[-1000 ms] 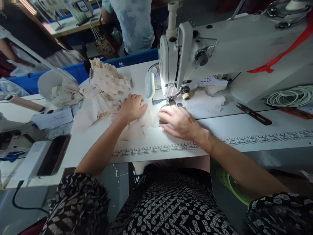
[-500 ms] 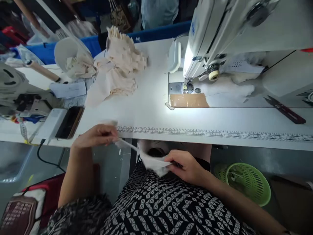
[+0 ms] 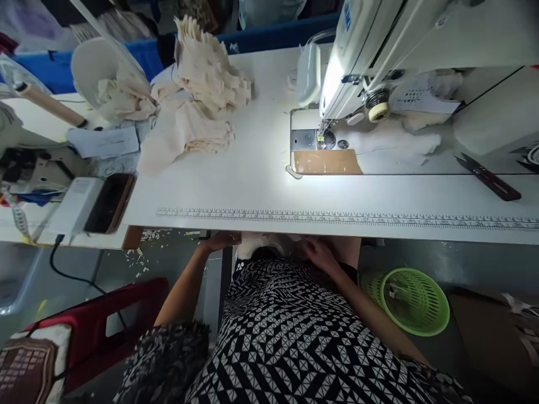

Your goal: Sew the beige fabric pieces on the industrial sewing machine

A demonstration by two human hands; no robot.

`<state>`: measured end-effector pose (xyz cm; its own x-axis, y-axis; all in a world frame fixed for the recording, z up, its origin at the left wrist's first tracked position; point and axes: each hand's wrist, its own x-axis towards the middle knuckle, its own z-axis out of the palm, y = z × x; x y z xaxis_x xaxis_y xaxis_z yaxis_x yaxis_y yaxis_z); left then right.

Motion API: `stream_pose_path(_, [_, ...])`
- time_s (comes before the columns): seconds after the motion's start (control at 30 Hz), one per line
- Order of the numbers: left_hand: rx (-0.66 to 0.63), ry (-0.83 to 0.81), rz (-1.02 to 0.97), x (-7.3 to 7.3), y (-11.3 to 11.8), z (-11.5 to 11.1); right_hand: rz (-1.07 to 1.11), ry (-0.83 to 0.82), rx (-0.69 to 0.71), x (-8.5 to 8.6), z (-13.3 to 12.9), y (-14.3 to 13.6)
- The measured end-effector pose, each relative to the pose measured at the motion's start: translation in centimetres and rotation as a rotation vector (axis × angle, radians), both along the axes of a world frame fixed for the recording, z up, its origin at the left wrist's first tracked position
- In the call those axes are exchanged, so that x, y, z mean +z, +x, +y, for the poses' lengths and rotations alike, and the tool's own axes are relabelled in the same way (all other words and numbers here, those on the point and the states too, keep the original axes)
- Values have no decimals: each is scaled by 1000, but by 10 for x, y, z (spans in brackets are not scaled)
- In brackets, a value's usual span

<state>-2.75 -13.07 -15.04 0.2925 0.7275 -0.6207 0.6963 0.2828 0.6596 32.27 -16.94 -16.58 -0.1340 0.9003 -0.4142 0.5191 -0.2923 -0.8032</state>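
My left hand (image 3: 221, 240) is low at the front edge of the sewing table, partly hidden beneath it, its fingertips by pale cloth (image 3: 269, 241) over my lap. On the other side of that cloth lies my right hand (image 3: 319, 252), also close under the edge. The fingers of both hands are too hidden and dim to show what they grip. Above them on the tabletop stands a white sewing machine (image 3: 349, 62), its needle area (image 3: 324, 137) lit. A stack of cream cut fabric pieces (image 3: 210, 78) is piled to the left.
A printed ruler strip (image 3: 311, 217) runs along the table's front. Thread snips (image 3: 488, 177) lie at the right. A phone (image 3: 110, 203) and a white power bank (image 3: 78, 205) sit left. A green basket (image 3: 421, 303) stands on the floor, with a red stool (image 3: 113, 325) opposite.
Both hands have dropped toward my lap and partly under the table edge. The white cloth piece stretched between them is no longer in clear sight. The view has shifted slightly.
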Motion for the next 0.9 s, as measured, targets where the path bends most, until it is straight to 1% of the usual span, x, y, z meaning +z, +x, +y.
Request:
stream_pose_path(0.03, [-15,9,7,-1,-2,-1,-8,9,24,11,-2,3])
stream_pose_path(0.07, [-27,34,31,0,-3,-3,-2,21,61,26,-6,8])
stream_pose_path(0.13, [-65,111,96,10,-2,-9,41,52,158,66,-13,20])
stream_pose_path(0.17, [-98,147,113,18,1,-12,77,81,267,87,-14,27])
stream_pose_path(0.2, [-150,172,96,29,7,-15,97,130,345,109,-13,36])
stream_pose_path(0.23, [-215,201,39,43,15,-17,74,217,348,129,-7,45])
stream_pose_path(0.27, [-298,226,-57,60,26,-17,-10,351,271,146,3,56])
stream_pose_path(0.3, [-417,233,-184,79,40,-16,-123,485,177,160,18,68])
stream_pose_path(0.33, [-544,234,-312,100,56,-13,-242,605,84,169,38,80])
stream_pose_path(0.37, [-646,235,-412,120,74,-8,-355,703,-2,175,62,92])
stream_pose_path(0.4, [-722,244,-490,140,94,-1,-456,781,-72,177,88,102])
stream_pose_path(0.43, [-751,269,-539,157,113,9,-545,831,-116,177,113,111])
stream_pose_path(0.47, [-753,311,-559,170,133,20,-628,850,-132,174,137,117])
stream_pose_path(0.5, [-716,392,-553,180,152,33,-703,839,-125,171,158,121])
stream_pose_path(0.53, [-660,493,-540,185,170,47,-766,813,-109,168,174,122])
stream_pose_path(0.57, [-600,597,-516,186,187,61,-816,788,-87,165,185,122])
stream_pose_path(0.6, [-538,699,-483,183,202,75,-852,761,-70,163,191,121])
stream_pose_path(0.67, [-427,865,-405,172,231,103,-892,726,-52,161,192,117])
stream_pose_path(0.7, [-377,923,-363,165,245,117,-898,719,-46,161,190,116])
stream_pose_path(0.73, [-330,967,-321,157,257,129,-898,716,-37,161,187,116])
stream_pose_path(0.8, [-231,1006,-231,143,279,151,-892,733,-11,162,181,118])
stream_pose_path(0.9, [-76,1028,-95,128,300,176,-896,805,-14,164,178,124])
